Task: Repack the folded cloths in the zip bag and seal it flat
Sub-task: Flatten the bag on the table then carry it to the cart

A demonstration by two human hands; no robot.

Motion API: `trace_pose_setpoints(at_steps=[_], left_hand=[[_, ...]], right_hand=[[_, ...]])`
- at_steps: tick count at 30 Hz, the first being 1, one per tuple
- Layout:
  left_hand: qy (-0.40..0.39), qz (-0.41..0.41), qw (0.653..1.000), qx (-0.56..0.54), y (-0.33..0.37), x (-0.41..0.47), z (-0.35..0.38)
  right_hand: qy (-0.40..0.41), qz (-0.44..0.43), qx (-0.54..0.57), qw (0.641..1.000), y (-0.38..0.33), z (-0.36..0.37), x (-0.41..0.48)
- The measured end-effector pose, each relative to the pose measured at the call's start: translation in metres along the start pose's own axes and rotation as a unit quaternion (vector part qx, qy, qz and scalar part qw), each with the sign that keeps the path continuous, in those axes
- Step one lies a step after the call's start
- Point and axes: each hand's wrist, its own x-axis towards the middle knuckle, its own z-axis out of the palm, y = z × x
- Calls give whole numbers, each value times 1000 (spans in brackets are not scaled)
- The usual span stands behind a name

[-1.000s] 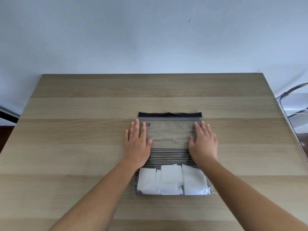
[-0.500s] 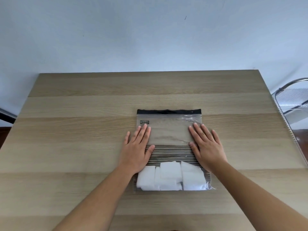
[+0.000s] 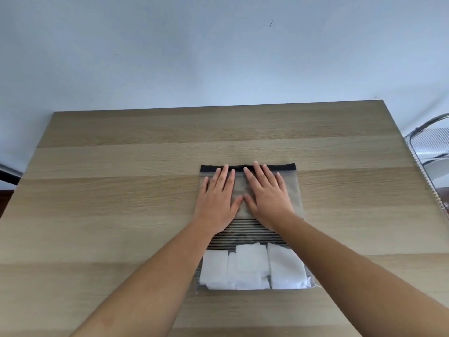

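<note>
Zip bag (image 3: 290, 190) lies flat on the table (image 3: 121, 203), white folded cloths (image 3: 252, 269) inside at its near end, black zip strip (image 3: 279, 167) at its far end. My left hand (image 3: 217, 198) and right hand (image 3: 267, 193) rest spread flat, palms down, on the bag's clear upper half, thumbs touching, fingertips at the strip, gripping nothing. Chair (image 3: 430, 142) right of the table.

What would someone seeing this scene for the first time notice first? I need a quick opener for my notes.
Both hands lie flat, side by side, on the clear upper part of the zip bag at mid-table: left hand, right hand, fingertips at the black zip strip on its far edge. Next, the white folded cloths, packed in a row at the bag's near end, below its black stripes. All this lies on a pale wooden table.
</note>
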Motion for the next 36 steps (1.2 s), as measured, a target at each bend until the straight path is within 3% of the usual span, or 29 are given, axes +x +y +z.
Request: trace_pose_setpoints(at_steps=[4, 15, 26, 33, 36], left_hand=[[19, 8, 1000, 17, -7, -1, 8], [20, -13, 1000, 9, -9, -4, 6], [0, -92, 996, 15, -53, -24, -1], [-6, -115, 993, 23, -36, -26, -5], [14, -61, 998, 18, -7, -40, 2]], right_hand=[[1, -15, -52, 999, 7, 14, 0], [-4, -21, -52, 998, 16, 11, 1], [24, 109, -42, 993, 77, 3, -33], [2, 147, -16, 989, 62, -2, -32], [2, 102, -6, 995, 28, 5, -41]])
